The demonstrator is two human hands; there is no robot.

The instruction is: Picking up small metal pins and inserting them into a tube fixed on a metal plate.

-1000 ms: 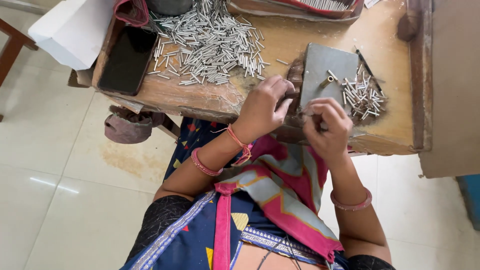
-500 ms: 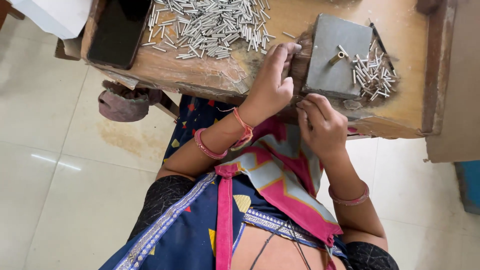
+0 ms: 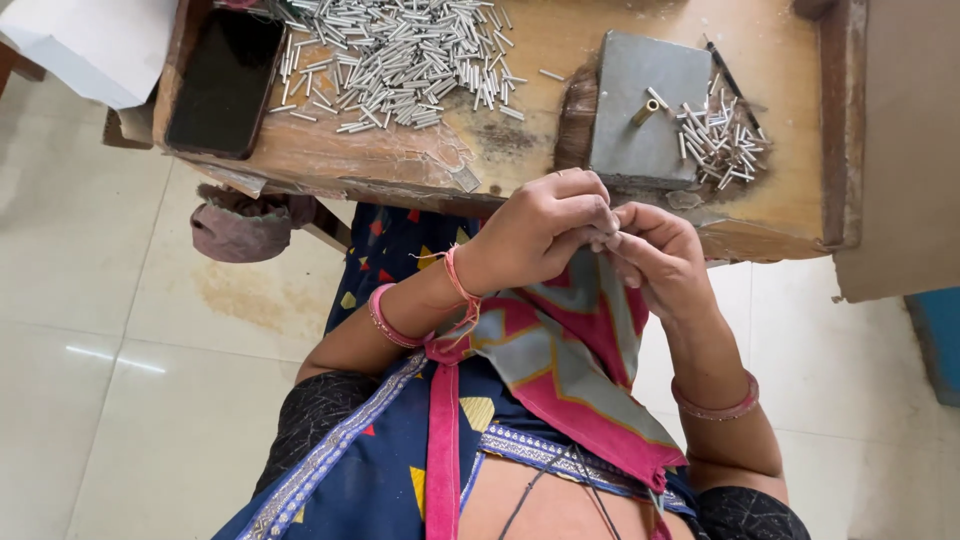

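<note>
Seen from above, a seated person works at the near edge of a worn wooden worktop. The left hand and right hand meet just below the edge, fingertips pinched together on something very small; it looks like one of the short silver metal tubes, though the fingers hide it and I cannot tell for sure. Just beyond the hands sits a grey metal block with a small brass peg on it. To its right lies a small heap of tubes; far left of it spreads a large pile of tubes. A dark phone rests at the left end. The step in hand seems to be fitting or checking a single piece; any next move calls for a steady, fine fingertip grip.
</note>
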